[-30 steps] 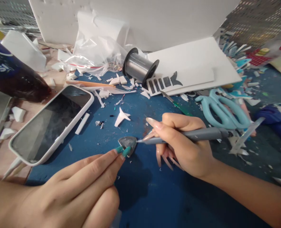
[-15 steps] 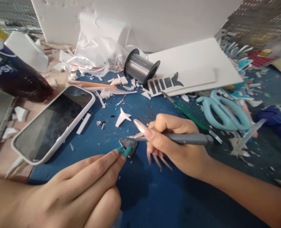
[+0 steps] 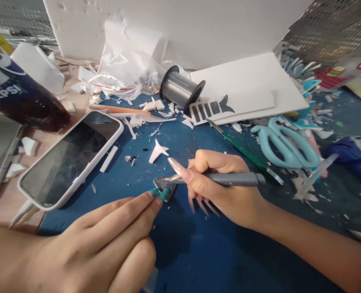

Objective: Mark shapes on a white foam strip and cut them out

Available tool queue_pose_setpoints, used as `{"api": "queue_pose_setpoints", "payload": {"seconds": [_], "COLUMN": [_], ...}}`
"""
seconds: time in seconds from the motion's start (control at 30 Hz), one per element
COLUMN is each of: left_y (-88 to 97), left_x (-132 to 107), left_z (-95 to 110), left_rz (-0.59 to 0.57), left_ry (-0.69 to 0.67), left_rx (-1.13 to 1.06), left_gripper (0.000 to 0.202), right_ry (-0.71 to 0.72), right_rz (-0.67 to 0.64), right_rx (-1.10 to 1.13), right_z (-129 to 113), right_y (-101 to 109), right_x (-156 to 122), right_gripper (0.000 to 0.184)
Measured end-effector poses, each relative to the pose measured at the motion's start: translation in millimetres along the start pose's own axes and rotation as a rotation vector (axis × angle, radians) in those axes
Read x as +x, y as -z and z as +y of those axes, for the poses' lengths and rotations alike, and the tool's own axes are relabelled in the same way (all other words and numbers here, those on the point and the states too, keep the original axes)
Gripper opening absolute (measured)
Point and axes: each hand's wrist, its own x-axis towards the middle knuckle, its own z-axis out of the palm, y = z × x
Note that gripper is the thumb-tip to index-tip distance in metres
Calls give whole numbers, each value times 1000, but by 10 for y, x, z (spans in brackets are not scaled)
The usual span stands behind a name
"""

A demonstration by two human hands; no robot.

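A small grey triangular piece [image 3: 165, 184] lies on the blue mat [image 3: 199, 252]. My left hand [image 3: 107, 240] presses two teal-nailed fingertips onto its near edge and pins it down. My right hand [image 3: 220, 187] is closed round a grey craft knife [image 3: 229, 178] held like a pen. The knife's tip rests on the grey piece. The long pale nails of my right hand point down to the mat.
A white-cased phone [image 3: 70, 158] lies left of my hands, with a Pepsi bottle [image 3: 18, 97] behind it. Farther back are a grey spool [image 3: 180, 87], white foam boards [image 3: 247, 87], a plastic bag [image 3: 128, 69], light-blue scissors [image 3: 284, 142] and a green-handled knife [image 3: 244, 152]. White scraps litter the mat.
My right hand has slid the knife leftward across the grey piece, so the handle now lies more level. My left fingertips have kept their hold on the piece.
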Motion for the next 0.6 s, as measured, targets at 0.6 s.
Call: {"api": "queue_pose_setpoints", "payload": {"seconds": [0.6], "left_y": [-43], "left_x": [216], "left_z": [-50], "left_rz": [24], "left_ry": [326], "left_rx": [-63], "left_gripper": [21], "right_ry": [379], "right_rz": [315], "right_rx": [-478], "right_z": [-85], "right_y": [-3], "right_x": [-241], "right_gripper": [22]}}
